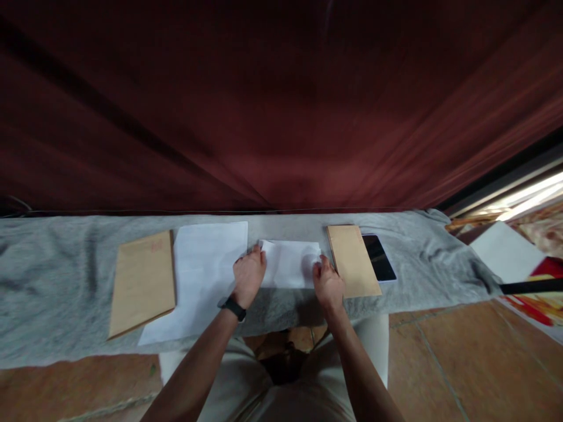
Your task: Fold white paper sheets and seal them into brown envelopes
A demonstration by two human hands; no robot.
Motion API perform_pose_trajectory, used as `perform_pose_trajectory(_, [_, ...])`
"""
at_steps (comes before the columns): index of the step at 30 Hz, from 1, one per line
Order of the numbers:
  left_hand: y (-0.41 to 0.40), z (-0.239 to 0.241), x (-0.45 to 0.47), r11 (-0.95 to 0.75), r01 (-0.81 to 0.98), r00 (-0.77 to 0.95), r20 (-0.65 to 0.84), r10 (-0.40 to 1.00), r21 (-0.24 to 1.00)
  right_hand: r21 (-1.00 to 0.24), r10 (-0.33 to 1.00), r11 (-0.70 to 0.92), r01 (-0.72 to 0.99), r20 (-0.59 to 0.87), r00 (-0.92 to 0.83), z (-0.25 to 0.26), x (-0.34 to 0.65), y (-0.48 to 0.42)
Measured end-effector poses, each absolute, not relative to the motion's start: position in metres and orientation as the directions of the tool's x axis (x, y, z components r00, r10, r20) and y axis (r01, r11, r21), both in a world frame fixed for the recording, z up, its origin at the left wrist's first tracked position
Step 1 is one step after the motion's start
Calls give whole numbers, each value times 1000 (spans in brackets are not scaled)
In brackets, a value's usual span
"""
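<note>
A folded white sheet of paper [290, 265] lies in front of me on the grey cloth, its long side running left to right. My left hand [250, 271] grips its left end, fingers curled at the upper corner. At the right end, my right hand [328, 281] pinches the paper's edge between thumb and fingers. Larger white sheets [211, 264] lie flat just left of my left hand. Close beside my right hand is a stack of brown envelopes [355, 261], partly over a dark-screened phone or tablet [379, 258].
Another stack of brown envelopes [143, 278] overlaps the white sheets at the left. Grey cloth [413, 258] covers the narrow surface, with a dark red curtain [281, 117] hanging behind it. At the far right are a white sheet [508, 252] and a colourful printed item [545, 293].
</note>
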State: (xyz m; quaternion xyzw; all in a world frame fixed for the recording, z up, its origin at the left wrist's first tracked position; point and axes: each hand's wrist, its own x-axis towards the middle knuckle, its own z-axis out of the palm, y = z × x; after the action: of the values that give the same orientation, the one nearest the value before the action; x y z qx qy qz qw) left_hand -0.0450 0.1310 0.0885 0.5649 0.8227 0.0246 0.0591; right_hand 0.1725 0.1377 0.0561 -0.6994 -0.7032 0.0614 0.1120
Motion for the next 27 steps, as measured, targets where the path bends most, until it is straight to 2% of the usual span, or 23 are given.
perform_pose_trajectory(6, [135,81,-44,368,923,-366,-39,930,113,-208,999,-27,978,26,33,58,166,150])
perform_pose_trajectory(13, [137,75,-42,350,929,-351,-11,936,123,-138,997,-7,990,75,18,59,161,152])
perform_pose_trajectory(21, [137,65,-43,308,946,-312,37,949,100,-99,999,-3,995,45,8,66,159,145])
perform_pose_trajectory(24, [137,64,-43,300,950,-305,45,951,87,-137,992,50,989,122,-34,65,157,136])
perform_pose_trajectory(27, [137,63,-44,299,950,-302,25,953,89,-216,958,194,957,252,-138,59,150,128])
